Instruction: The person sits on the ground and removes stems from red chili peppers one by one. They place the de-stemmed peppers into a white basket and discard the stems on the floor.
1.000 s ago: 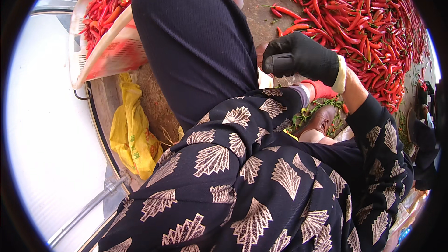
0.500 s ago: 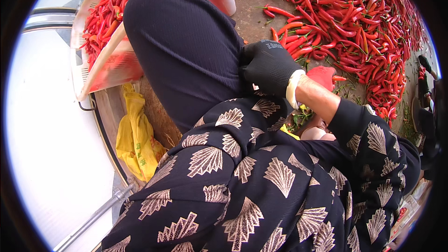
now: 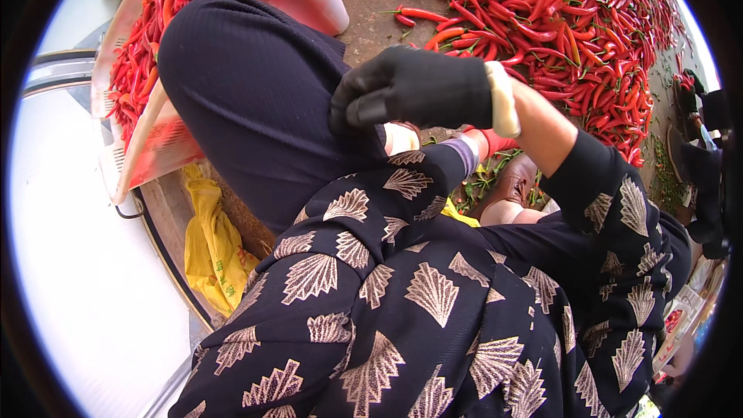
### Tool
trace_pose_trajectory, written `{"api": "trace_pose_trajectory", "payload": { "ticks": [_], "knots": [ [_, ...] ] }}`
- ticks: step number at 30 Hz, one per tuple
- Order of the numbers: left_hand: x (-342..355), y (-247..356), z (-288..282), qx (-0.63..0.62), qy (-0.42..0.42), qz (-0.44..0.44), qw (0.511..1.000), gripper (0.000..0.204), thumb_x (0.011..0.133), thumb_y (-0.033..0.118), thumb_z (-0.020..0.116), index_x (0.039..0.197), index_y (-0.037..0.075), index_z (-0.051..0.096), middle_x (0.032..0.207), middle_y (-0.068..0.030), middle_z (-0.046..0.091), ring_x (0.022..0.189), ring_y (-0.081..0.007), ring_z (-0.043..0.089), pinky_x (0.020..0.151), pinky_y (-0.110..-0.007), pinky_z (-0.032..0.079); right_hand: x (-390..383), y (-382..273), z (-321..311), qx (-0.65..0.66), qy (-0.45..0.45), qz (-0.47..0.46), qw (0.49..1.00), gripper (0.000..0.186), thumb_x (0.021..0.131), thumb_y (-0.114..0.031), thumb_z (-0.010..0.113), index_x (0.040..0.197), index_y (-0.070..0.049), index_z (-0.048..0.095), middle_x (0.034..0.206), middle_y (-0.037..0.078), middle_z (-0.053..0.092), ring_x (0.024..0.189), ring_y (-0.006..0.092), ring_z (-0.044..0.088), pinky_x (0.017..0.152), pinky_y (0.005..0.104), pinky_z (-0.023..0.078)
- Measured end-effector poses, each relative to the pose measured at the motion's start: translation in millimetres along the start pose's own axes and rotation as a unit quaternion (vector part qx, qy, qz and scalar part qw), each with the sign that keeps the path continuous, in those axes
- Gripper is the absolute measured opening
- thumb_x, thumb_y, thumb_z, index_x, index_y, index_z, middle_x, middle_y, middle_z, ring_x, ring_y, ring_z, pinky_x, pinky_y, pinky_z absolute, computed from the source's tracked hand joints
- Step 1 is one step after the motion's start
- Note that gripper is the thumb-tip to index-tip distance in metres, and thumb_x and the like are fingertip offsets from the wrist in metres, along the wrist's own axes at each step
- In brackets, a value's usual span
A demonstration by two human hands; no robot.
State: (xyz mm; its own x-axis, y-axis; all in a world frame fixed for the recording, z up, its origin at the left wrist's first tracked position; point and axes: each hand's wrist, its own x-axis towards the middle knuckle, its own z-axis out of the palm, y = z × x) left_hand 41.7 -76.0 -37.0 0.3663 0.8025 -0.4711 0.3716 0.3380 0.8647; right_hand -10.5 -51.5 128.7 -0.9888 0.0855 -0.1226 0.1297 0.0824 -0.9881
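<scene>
My right hand [image 3: 414, 90], in a black knitted glove with a pale cuff, hovers over or touches the dark trouser leg [image 3: 255, 101] at my raised knee. Its fingers are curled together, and whatever they hold is hidden. Lower and behind that wrist is my left hand [image 3: 493, 141] in a red glove, mostly covered by the right arm, so its fingers do not show. Beyond both hands spreads a big heap of red chili peppers [image 3: 557, 39] with green stems. A pale plastic crate [image 3: 151, 135] full of red chilies stands left of my knee.
A yellow sack [image 3: 213, 240] lies crumpled left of my leg. Green stems and leaves [image 3: 484, 186] litter the ground beside a brown shoe [image 3: 511, 184]. A few loose chilies [image 3: 422, 14] lie at the heap's near edge. Another person's dark-clothed legs [image 3: 700, 162] are at far right.
The view has shifted. My right hand has moved left across the trouser leg, away from the left hand. The chili tip beside the red glove is out of sight, and the brown shoe now shows.
</scene>
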Motion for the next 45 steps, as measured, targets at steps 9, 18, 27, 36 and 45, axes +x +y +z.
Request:
{"api": "trace_pose_trajectory", "payload": {
  "ticks": [9,18,27,36,45],
  "knots": [
    [32.1,-0.2,-65.8,-0.564,0.061,0.034,0.823,0.022,0.085,0.0,0.063,0.106,0.005,0.059,0.089,-0.0057,0.065,0.085,-0.0209,0.067,0.066,-0.035,0.057,-91.8,-66.1,-164.9,-0.532,0.121,0.082,0.834,0.034,0.092,-0.029,0.058,0.112,-0.003,0.067,0.106,0.014,0.069,0.091,0.0288,0.066,0.088,0.0385,0.051],
    [50.5,-9.6,-99.8,-0.688,0.002,0.058,0.723,0.017,0.092,0.007,0.057,0.109,0.002,0.057,0.103,-0.0091,0.064,0.099,-0.0249,0.063,0.093,-0.048,0.053,-280.4,50.0,-196.8,-0.382,0.275,0.312,0.825,0.008,0.087,-0.012,0.067,0.092,-0.005,0.068,0.087,0.007,0.069,0.079,0.0117,0.064,0.072,0.0273,0.051],
    [45.8,-18.6,-60.5,-0.603,-0.01,-0.051,0.796,0.031,0.085,-0.004,0.062,0.114,0.001,0.056,0.098,-0.0046,0.062,0.094,-0.0161,0.062,0.086,-0.035,0.054,-219.6,237.2,-83.3,-0.662,0.293,0.219,0.654,0.026,0.077,-0.011,0.058,0.103,-0.015,0.059,0.092,0.006,0.061,0.086,0.026,0.062,0.068,0.0399,0.047],
    [50.4,-5.3,-25.5,-0.464,0.085,-0.019,0.881,0.037,0.075,-0.008,0.071,0.106,0.005,0.056,0.098,-0.0058,0.064,0.095,-0.0158,0.063,0.082,-0.029,0.052,-220.8,216.0,-51.0,0.163,0.6,0.11,0.776,0.013,0.084,-0.01,0.071,0.093,-0.003,0.065,0.076,0.0,0.063,0.063,0.0073,0.055,0.057,0.0238,0.045],
    [36.2,17.8,2.6,0.018,0.085,0.054,0.995,0.027,0.07,0.008,0.076,0.095,0.005,0.063,0.08,-0.0051,0.066,0.072,-0.015,0.063,0.063,-0.031,0.048,-217.3,224.5,-2.9,0.451,0.565,0.072,0.687,0.013,0.089,-0.018,0.065,0.084,-0.009,0.059,0.062,-0.001,0.053,0.05,0.0078,0.043,0.049,0.0252,0.034]
  ]
}}
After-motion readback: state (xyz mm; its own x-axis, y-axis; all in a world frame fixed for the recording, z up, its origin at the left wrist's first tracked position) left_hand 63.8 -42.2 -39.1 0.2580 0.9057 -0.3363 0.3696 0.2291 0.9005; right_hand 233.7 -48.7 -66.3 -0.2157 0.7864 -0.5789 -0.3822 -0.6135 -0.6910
